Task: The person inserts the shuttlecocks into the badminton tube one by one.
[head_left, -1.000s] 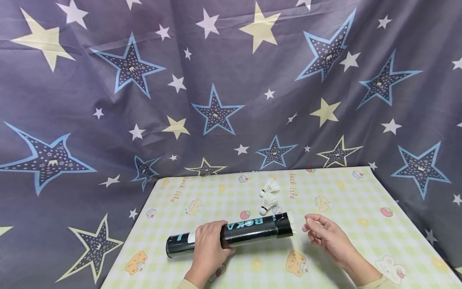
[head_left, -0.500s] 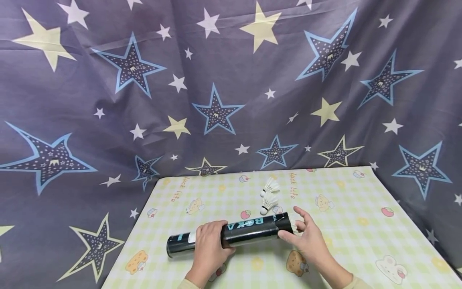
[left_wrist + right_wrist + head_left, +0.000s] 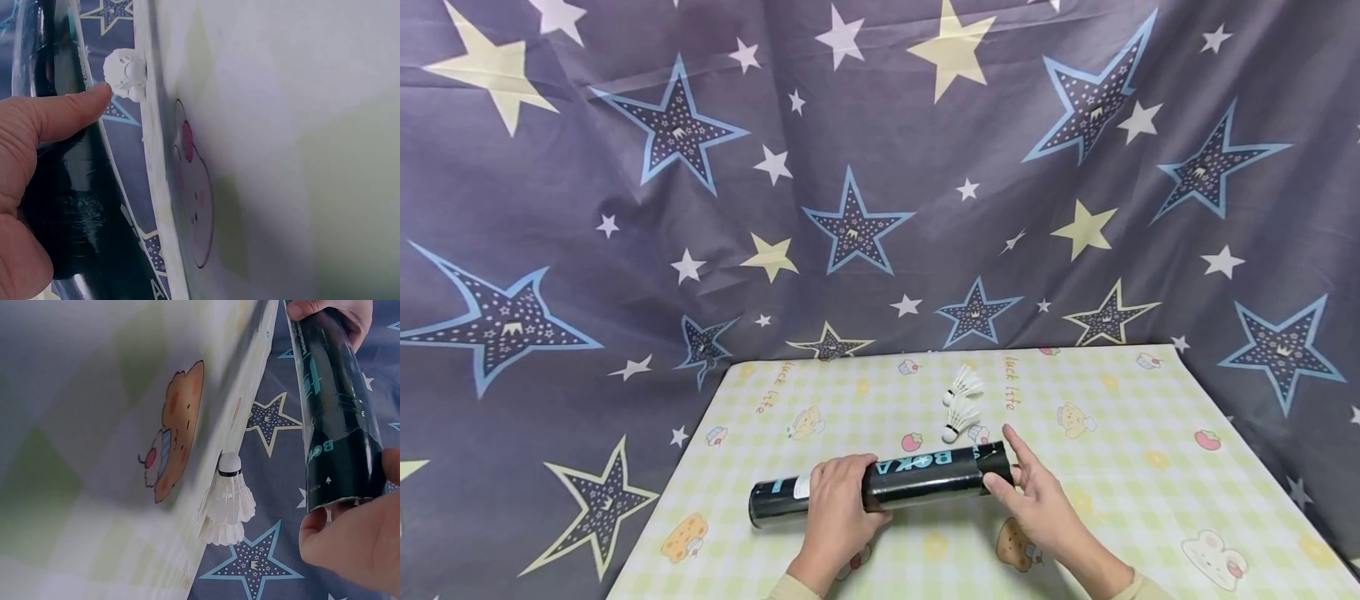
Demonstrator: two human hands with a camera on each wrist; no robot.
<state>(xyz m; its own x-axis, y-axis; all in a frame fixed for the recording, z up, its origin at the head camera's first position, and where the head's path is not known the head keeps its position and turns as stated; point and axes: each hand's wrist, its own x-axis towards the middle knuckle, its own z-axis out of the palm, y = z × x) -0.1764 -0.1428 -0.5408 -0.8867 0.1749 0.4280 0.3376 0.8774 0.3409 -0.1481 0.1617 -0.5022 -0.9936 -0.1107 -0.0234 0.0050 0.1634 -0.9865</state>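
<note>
A black shuttlecock tube (image 3: 928,479) with blue lettering lies at a slant above the table, its open end to the right. My left hand (image 3: 838,504) grips it near the closed end; the left wrist view shows the thumb (image 3: 72,112) along the dark wall. At the mouth is my right hand (image 3: 1037,504), index finger extended beside the rim and thumb at its near side. In the right wrist view, a finger reaches into the opening of the tube (image 3: 340,412); what it touches inside is hidden. Two white feather shuttlecocks (image 3: 961,419) lie together behind the tube.
A table with a pale green checked cloth (image 3: 865,417) printed with cartoon figures lies beneath the hands. Behind it hangs a dark curtain (image 3: 895,142) patterned with stars.
My right hand has come left to the tube's mouth, and its fingers have moved further into the opening. White feather tips that showed at the end are now out of sight. The left hand keeps its grip.
</note>
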